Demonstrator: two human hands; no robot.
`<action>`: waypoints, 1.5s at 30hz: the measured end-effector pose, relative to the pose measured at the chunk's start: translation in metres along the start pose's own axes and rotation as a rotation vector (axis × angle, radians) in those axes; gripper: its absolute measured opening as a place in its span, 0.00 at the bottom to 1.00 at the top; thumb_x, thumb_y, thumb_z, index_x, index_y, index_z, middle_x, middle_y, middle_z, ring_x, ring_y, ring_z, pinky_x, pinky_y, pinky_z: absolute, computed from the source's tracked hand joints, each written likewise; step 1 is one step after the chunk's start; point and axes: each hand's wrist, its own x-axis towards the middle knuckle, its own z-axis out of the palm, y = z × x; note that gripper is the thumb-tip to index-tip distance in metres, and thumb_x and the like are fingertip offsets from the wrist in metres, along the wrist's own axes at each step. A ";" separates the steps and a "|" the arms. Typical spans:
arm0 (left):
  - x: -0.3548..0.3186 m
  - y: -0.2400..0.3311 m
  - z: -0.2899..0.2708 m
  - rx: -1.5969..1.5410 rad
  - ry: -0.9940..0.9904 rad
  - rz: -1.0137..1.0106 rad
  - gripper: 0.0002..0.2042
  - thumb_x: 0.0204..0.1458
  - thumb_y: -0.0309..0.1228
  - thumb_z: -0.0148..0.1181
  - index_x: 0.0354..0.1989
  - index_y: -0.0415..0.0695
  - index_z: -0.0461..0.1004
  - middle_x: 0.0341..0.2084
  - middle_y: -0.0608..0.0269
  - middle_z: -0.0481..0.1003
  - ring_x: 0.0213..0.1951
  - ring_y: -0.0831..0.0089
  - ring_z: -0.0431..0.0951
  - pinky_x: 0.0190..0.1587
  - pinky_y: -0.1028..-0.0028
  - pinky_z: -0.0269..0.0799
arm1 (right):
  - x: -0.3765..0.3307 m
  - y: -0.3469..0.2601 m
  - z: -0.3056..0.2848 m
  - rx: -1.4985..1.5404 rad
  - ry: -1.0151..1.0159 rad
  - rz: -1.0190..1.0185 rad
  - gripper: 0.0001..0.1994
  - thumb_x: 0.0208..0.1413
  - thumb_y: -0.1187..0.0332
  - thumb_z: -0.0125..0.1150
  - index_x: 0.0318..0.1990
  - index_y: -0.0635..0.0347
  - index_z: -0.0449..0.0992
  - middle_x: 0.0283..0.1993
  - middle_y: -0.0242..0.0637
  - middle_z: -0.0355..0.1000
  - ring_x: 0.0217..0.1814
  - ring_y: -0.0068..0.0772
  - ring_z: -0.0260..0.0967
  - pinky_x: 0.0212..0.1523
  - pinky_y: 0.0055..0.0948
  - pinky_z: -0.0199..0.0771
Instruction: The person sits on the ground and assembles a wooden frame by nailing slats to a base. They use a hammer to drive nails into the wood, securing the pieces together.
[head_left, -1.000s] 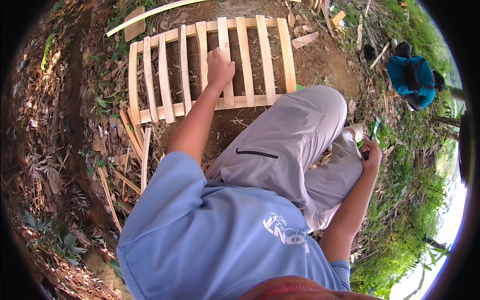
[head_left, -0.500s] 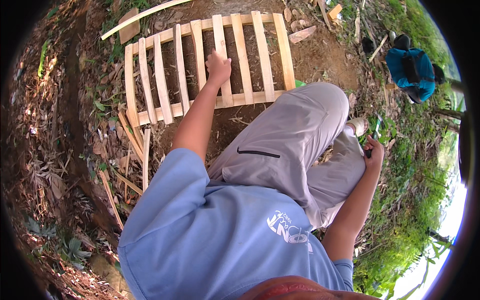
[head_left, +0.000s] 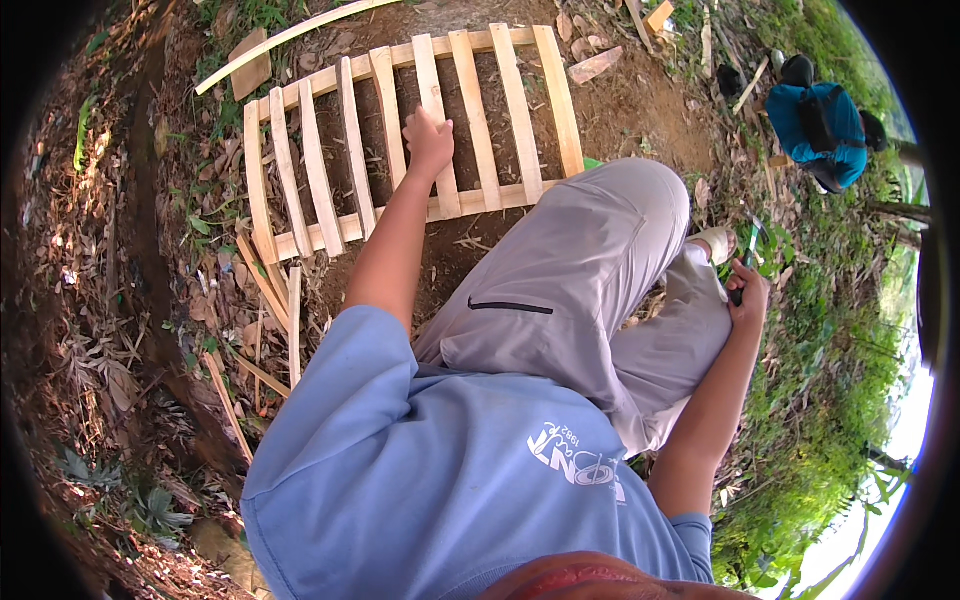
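A wooden frame of pale slats (head_left: 420, 80) lies on the bare soil in front of me, its several crosspieces fixed over two long rails. My left hand (head_left: 429, 145) is closed around one of the middle slats, about halfway along it. Off to the right, beside my bent leg, my right hand (head_left: 749, 292) grips the black handle of what looks like a hammer (head_left: 752, 242). The hammer points away from me, its small head at the far end, held apart from the frame.
Loose wood strips (head_left: 293, 325) lie left of my knee, and a long strip (head_left: 290, 42) rests beyond the frame near a flat board (head_left: 250, 65). A person in a teal shirt (head_left: 818, 130) is bent over at the far right. Leaf litter and greenery surround us.
The view has shifted slightly. My left hand stays on the same slat. In my right hand the hammer has tilted a little, its head now further up and left.
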 end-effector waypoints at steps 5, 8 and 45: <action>-0.001 0.000 0.000 -0.004 0.002 0.023 0.38 0.65 0.37 0.63 0.78 0.35 0.51 0.71 0.40 0.58 0.72 0.38 0.57 0.73 0.41 0.57 | 0.002 0.000 -0.007 0.018 -0.020 0.005 0.07 0.65 0.80 0.64 0.48 0.67 0.74 0.28 0.26 0.65 0.23 0.16 0.58 0.23 0.21 0.63; -0.001 -0.001 0.000 -0.008 0.023 0.039 0.38 0.65 0.38 0.63 0.78 0.35 0.51 0.70 0.40 0.59 0.71 0.38 0.58 0.72 0.42 0.58 | 0.003 0.001 -0.010 0.036 -0.040 0.009 0.08 0.65 0.80 0.63 0.49 0.68 0.74 0.29 0.27 0.65 0.23 0.17 0.58 0.24 0.22 0.64; -0.001 -0.007 0.001 -0.052 0.093 0.086 0.38 0.63 0.35 0.65 0.76 0.32 0.54 0.68 0.35 0.62 0.71 0.36 0.60 0.73 0.44 0.60 | 0.007 0.001 -0.012 0.015 -0.041 0.030 0.09 0.65 0.80 0.62 0.51 0.67 0.73 0.32 0.29 0.69 0.23 0.16 0.58 0.24 0.22 0.64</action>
